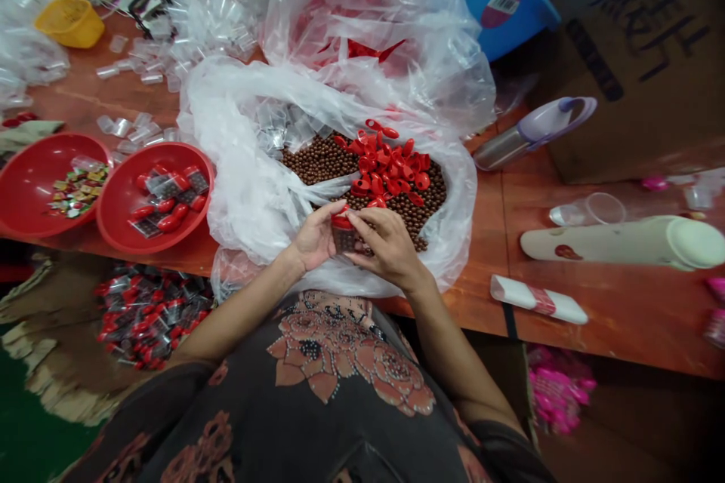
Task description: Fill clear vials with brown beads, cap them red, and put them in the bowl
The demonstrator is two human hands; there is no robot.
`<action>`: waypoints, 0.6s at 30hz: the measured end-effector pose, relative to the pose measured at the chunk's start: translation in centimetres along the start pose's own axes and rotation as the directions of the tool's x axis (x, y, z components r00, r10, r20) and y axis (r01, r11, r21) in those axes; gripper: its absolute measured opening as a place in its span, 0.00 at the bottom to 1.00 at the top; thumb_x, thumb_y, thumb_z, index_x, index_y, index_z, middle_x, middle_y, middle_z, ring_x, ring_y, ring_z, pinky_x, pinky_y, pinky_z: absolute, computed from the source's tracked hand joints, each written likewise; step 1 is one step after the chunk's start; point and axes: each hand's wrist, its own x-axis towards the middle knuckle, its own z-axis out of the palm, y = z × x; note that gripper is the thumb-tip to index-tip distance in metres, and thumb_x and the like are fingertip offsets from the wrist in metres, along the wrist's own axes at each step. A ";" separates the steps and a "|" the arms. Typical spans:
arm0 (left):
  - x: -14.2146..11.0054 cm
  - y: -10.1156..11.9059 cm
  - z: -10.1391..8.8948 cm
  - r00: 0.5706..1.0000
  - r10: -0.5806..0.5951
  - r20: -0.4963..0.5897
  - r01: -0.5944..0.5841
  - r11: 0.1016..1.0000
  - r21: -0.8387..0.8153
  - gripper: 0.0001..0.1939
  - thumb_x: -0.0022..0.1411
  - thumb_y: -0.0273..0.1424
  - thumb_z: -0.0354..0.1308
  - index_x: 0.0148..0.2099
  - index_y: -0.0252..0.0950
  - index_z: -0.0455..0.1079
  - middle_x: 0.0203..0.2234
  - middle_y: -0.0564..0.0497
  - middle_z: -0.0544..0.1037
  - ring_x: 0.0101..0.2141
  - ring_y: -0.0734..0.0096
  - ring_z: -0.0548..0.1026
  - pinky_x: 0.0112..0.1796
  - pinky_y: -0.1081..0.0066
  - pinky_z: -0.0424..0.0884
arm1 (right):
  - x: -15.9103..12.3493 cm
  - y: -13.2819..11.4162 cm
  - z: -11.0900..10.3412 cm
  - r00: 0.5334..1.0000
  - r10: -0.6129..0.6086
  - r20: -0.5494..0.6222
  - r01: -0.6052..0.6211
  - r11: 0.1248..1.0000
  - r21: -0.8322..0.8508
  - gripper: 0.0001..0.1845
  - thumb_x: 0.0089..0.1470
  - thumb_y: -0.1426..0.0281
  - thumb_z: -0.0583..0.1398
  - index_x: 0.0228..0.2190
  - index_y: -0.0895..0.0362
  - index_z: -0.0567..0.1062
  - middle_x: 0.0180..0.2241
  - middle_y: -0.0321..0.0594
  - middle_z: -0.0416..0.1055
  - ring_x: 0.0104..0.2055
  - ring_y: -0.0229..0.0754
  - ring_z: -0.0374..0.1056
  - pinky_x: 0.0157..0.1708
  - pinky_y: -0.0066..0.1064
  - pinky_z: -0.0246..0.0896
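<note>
Between my hands is a small clear container (344,241) with dark contents and a red cap (341,220) at its top. My left hand (317,236) closes round its left side. From the right, the fingers of my right hand (390,245) press on the cap and the container's side. Both hands are over the near edge of an open white plastic bag (243,173). Inside that bag lie many brown chocolate balls (322,158), a heap of red caps (390,166) and several clear empty containers (283,124).
To the left are a red bowl (201,223) of filled, capped containers and another red bowl (23,200) with small wrapped pieces. A carton below holds more capped containers (152,317). Bottles (600,243), a tissue pack (538,298) and a cardboard box (640,113) stand or lie rightward.
</note>
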 end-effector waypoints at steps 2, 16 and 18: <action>-0.1 -0.3 0.0 1.000 -0.003 -0.027 0.002 0.999 -0.038 0.20 0.56 0.47 0.59 0.37 0.35 0.79 0.28 0.44 0.81 0.33 0.58 0.80 0.36 0.58 0.76 | -0.1 -0.3 0.4 0.998 0.045 -0.050 -0.046 0.999 -0.006 0.45 0.59 0.57 0.61 0.69 0.49 0.45 0.58 0.50 0.65 0.60 0.54 0.62 0.59 0.50 0.59; 0.0 -3.1 0.5 0.933 0.239 -0.270 -0.198 0.965 0.172 0.18 0.61 0.45 0.58 0.48 0.38 0.72 0.30 0.51 0.78 0.31 0.67 0.76 0.35 0.66 0.74 | 0.9 -0.7 1.7 0.986 0.121 0.119 -0.107 0.988 -0.113 0.37 0.55 0.46 0.58 0.57 0.58 0.65 0.56 0.55 0.68 0.59 0.58 0.62 0.61 0.51 0.51; 0.1 -3.8 0.4 0.913 0.253 -0.319 -0.203 0.962 0.182 0.20 0.63 0.44 0.55 0.52 0.40 0.70 0.24 0.53 0.74 0.25 0.68 0.73 0.30 0.66 0.72 | 1.0 -0.3 2.0 0.987 0.079 0.142 -0.063 0.992 -0.110 0.38 0.54 0.45 0.58 0.55 0.59 0.67 0.54 0.56 0.70 0.57 0.58 0.64 0.60 0.51 0.52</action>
